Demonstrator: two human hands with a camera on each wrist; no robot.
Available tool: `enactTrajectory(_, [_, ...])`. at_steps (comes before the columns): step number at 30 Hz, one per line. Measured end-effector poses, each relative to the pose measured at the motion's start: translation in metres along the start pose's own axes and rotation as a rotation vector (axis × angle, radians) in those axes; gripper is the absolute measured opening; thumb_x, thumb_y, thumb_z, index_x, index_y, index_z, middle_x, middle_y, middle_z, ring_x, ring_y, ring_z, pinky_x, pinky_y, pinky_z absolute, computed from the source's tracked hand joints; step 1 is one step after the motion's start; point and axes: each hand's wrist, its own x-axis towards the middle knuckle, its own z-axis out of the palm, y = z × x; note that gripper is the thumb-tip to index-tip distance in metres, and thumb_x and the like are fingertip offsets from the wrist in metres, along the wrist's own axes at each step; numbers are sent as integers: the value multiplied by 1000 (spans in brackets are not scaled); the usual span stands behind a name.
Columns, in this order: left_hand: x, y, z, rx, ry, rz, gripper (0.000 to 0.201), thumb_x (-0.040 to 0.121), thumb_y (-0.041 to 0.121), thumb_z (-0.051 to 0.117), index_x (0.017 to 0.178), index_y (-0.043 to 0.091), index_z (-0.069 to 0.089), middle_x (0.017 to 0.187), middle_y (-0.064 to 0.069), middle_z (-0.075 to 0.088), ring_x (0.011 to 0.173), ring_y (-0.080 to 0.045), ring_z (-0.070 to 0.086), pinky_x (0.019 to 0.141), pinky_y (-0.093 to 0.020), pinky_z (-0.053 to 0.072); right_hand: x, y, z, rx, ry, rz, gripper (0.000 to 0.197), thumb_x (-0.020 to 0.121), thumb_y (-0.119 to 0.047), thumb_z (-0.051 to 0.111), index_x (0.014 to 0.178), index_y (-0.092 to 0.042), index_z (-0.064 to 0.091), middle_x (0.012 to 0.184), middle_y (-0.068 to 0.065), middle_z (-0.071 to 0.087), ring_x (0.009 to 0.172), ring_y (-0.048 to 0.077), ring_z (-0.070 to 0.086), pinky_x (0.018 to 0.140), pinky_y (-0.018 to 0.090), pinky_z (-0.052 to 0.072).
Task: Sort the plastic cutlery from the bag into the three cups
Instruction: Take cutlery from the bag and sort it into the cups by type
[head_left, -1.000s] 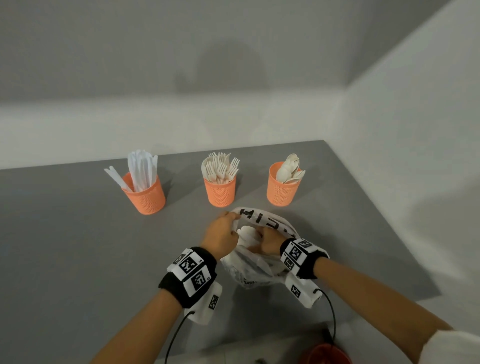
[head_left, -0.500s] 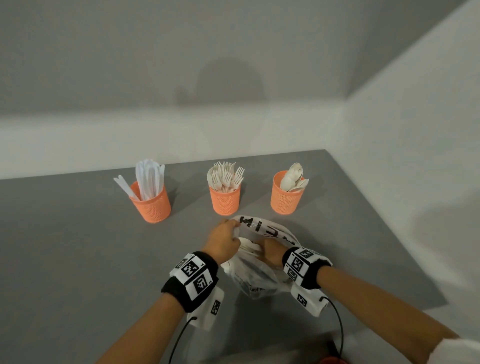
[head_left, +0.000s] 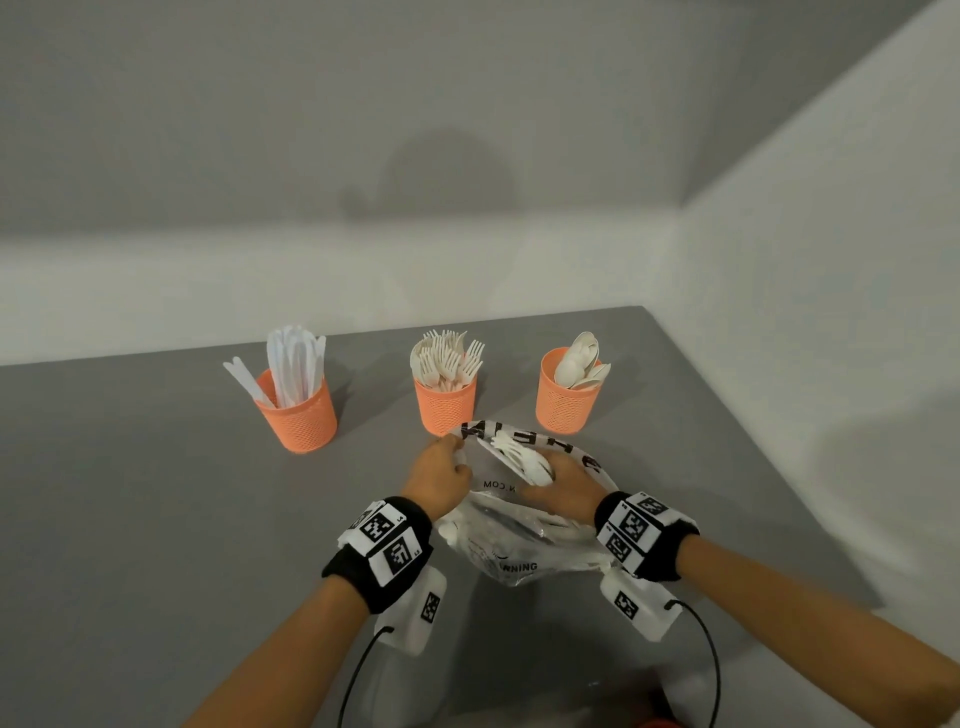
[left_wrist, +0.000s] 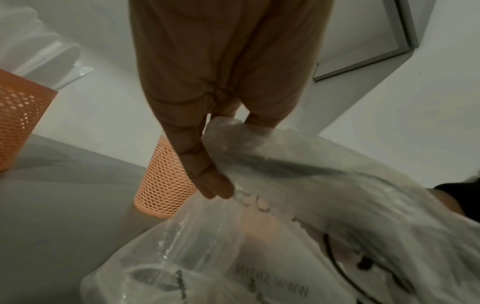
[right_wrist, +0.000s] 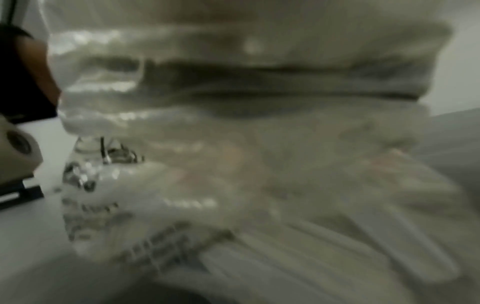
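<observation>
A clear printed plastic bag (head_left: 519, 551) lies on the grey table (head_left: 156, 519) in front of three orange mesh cups: knives (head_left: 297, 415) on the left, forks (head_left: 445, 405) in the middle, spoons (head_left: 567, 402) on the right. My left hand (head_left: 441, 470) pinches the bag's rim and holds the mouth open; in the left wrist view its fingers (left_wrist: 207, 181) clamp the film of the bag (left_wrist: 298, 236). My right hand (head_left: 563, 483) is at the bag's mouth and grips a small bunch of white cutlery (head_left: 519, 457). In the right wrist view only the blurred bag (right_wrist: 233, 144) shows.
The table meets white walls behind the cups and along its right edge (head_left: 779, 493). An orange-red object (head_left: 660, 722) peeks in at the bottom edge. Wrist-camera cables hang below both forearms. Bare grey tabletop spreads to the left of the bag.
My right hand has risen from inside the bag to its mouth with white cutlery in its grip. The left hand keeps its pinch on the rim.
</observation>
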Motion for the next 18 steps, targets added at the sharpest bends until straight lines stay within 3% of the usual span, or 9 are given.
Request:
enactTrajectory(4, [-1,-4,-3,-83,-52,15,37,92,6,46,129,5,48,138,-10,48,127,-24,44,102,-27,32,-1,-30,-4,214,128,-3,19,85,0,59,79,-17,53,62,-4,51,49,4,46,43,14,40])
enactTrajectory(7, [-6,-1,-13,-208,95,98,24,93,7,46,111,3,62,116,-6,61,105,-14,53,85,-19,34,4,-62,-12,337,152,-46,19,88,-3,57,74,-14,51,41,-11,46,36,0,39,45,18,38])
enactTrajectory(9, [-11,3,-22,-447,245,102,21,94,4,44,98,3,65,100,-7,63,88,-14,54,78,-23,39,8,-83,-16,454,161,-103,21,90,-4,56,73,-15,51,39,-10,42,37,4,38,47,19,38])
enactTrajectory(11, [-16,5,-31,-752,281,27,22,96,6,41,91,5,62,88,-9,59,74,-15,53,68,-24,46,13,-104,-17,579,198,-167,23,90,-4,54,70,-15,50,40,-10,41,38,6,38,48,20,38])
enactTrajectory(14, [-26,5,-40,-1139,174,-159,28,99,16,35,88,6,59,81,-7,59,71,-17,56,66,-21,50,22,-132,-12,782,234,-233,25,89,2,52,71,-14,47,41,-8,41,37,6,37,45,20,37])
enactTrajectory(18, [-30,1,-42,-1429,-43,-409,47,100,35,27,102,-3,54,96,-18,60,86,-25,58,84,-33,47,30,-155,8,930,255,-264,25,89,4,53,73,-14,45,40,-6,42,35,7,39,41,18,39])
